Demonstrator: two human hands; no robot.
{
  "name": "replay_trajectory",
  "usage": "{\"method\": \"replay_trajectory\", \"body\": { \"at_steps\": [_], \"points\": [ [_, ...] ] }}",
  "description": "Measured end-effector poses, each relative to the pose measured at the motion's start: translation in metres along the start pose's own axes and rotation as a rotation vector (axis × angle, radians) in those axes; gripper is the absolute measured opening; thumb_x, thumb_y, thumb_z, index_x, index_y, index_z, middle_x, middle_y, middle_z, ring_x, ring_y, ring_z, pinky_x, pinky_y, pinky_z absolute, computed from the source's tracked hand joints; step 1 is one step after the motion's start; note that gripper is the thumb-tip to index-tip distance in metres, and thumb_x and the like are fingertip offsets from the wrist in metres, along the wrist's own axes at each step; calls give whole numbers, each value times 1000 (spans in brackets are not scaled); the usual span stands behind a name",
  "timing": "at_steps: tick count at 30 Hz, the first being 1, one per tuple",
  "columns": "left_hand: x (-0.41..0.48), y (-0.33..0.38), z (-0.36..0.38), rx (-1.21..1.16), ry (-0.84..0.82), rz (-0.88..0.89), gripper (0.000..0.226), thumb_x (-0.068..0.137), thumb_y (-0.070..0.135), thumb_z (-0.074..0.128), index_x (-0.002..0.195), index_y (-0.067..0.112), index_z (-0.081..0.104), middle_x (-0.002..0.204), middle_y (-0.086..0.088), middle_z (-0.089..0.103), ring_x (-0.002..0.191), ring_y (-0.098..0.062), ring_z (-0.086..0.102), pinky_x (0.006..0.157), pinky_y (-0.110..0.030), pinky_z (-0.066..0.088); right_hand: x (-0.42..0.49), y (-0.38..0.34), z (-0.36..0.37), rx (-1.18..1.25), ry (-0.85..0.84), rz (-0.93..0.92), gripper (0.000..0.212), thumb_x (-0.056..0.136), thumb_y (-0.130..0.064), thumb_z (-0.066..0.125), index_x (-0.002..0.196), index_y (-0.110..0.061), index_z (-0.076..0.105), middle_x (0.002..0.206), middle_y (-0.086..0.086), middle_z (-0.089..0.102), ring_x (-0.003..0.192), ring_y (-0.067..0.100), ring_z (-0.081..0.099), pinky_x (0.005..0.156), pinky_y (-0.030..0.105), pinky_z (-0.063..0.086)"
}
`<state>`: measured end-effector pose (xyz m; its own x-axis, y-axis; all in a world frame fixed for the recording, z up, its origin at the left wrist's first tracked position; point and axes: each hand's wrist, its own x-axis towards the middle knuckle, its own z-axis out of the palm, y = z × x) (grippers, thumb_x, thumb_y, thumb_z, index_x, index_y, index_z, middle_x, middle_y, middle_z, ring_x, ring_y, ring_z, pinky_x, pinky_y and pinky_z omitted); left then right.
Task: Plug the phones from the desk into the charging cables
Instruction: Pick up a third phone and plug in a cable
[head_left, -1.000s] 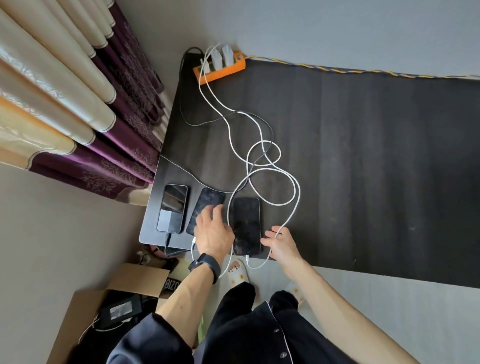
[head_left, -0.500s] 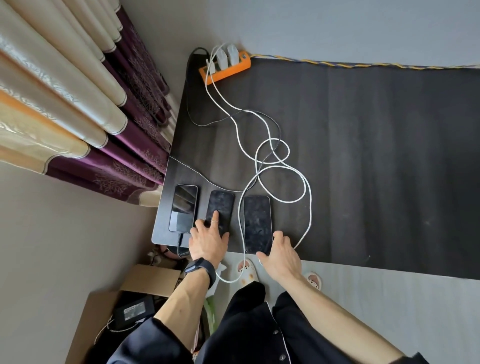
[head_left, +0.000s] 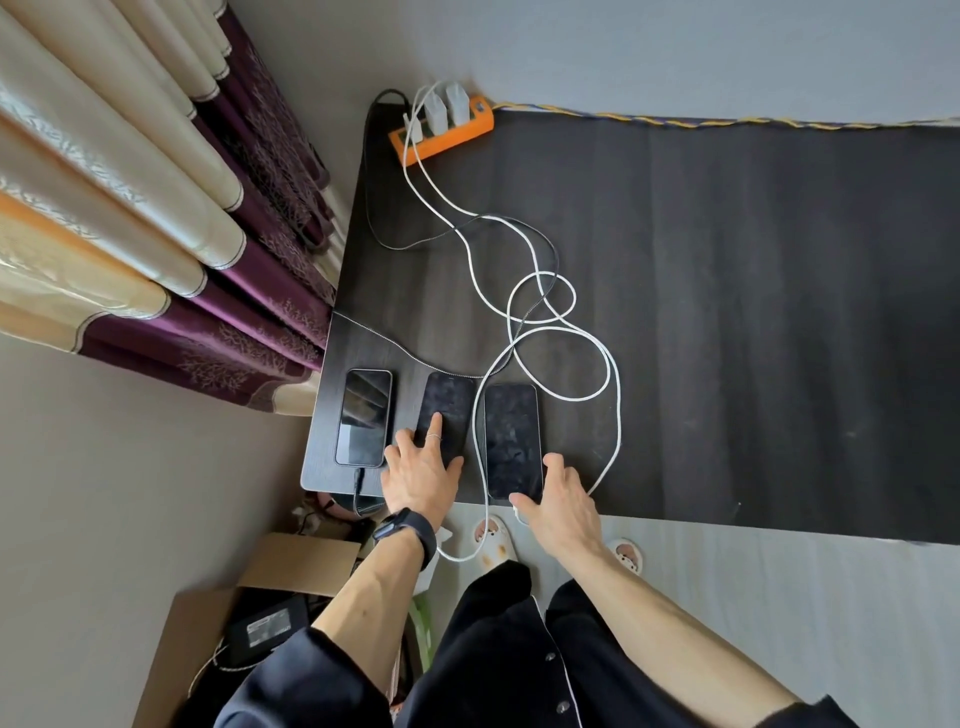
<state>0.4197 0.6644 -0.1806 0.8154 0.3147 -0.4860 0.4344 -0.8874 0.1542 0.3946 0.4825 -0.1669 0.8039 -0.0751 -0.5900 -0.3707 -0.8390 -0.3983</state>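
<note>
Gripping, right hand (head_left: 563, 501): thumb at the near end and fingers along the right side of the right phone (head_left: 511, 436), clamped round its near right corner.
Plug (head_left: 518, 514): small white connector just under the thumb, at the phone's near end; cannot tell whether it is seated.
Left hand (head_left: 421, 478): flat, fingers straight, forefinger pressing the screen of the middle phone (head_left: 449, 410); nothing clasped.
Phones: three face up in a row at the desk's (head_left: 727, 312) near left corner; left phone (head_left: 363, 415) has a black lead (head_left: 357, 480) in its near end.
White cables (head_left: 615, 410): looping back across the desk to the orange power strip (head_left: 441, 137) at the far left corner; one droops off the near edge between the hands.
Step, as judged: plugging in the right phone, the last or second-last.
Next move: steady the phone, push the plug straight home, then check the middle phone's port, hidden under the left hand.
</note>
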Motion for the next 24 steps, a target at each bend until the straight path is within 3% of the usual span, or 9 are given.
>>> {"method": "replay_trajectory", "body": {
  "at_steps": [8, 14, 17, 20, 24],
  "points": [
    [-5, 1, 3, 5, 8, -10, 75, 92, 57, 54, 155, 38, 19, 137, -11, 36, 124, -31, 42, 97, -44, 47, 5, -5, 11, 27, 30, 105, 40, 92, -51, 59, 101, -20, 35, 94, 0, 73, 91, 29, 68, 77, 42, 52],
    [-4, 4, 2, 20, 9, -25, 76, 92, 58, 53, 156, 37, 17, 135, -12, 37, 122, -32, 43, 97, -44, 47, 3, -12, 16, 125, -6, 235, 44, 94, -49, 57, 107, -11, 38, 99, 10, 70, 94, 36, 67, 65, 36, 44],
    [-3, 3, 0, 30, 4, -15, 77, 92, 59, 52, 156, 37, 16, 134, -12, 38, 122, -31, 44, 96, -43, 46, 1, -13, 15, 129, -16, 240, 43, 94, -50, 56, 107, -11, 41, 91, 6, 67, 91, 33, 66, 64, 35, 45],
    [-4, 1, 0, 35, 5, -13, 77, 91, 59, 52, 156, 37, 16, 135, -12, 38, 122, -32, 44, 96, -43, 46, 2, -12, 13, 105, -44, 235, 44, 93, -53, 55, 105, -13, 43, 88, 2, 65, 92, 32, 66, 65, 36, 47],
    [-5, 4, -1, 34, -7, -11, 76, 91, 58, 52, 155, 36, 16, 137, -11, 37, 124, -32, 43, 97, -44, 45, 3, -7, 10, 35, -112, 155, 34, 95, -48, 50, 102, -16, 45, 100, 9, 69, 95, 35, 65, 74, 39, 52]
  ]
}}
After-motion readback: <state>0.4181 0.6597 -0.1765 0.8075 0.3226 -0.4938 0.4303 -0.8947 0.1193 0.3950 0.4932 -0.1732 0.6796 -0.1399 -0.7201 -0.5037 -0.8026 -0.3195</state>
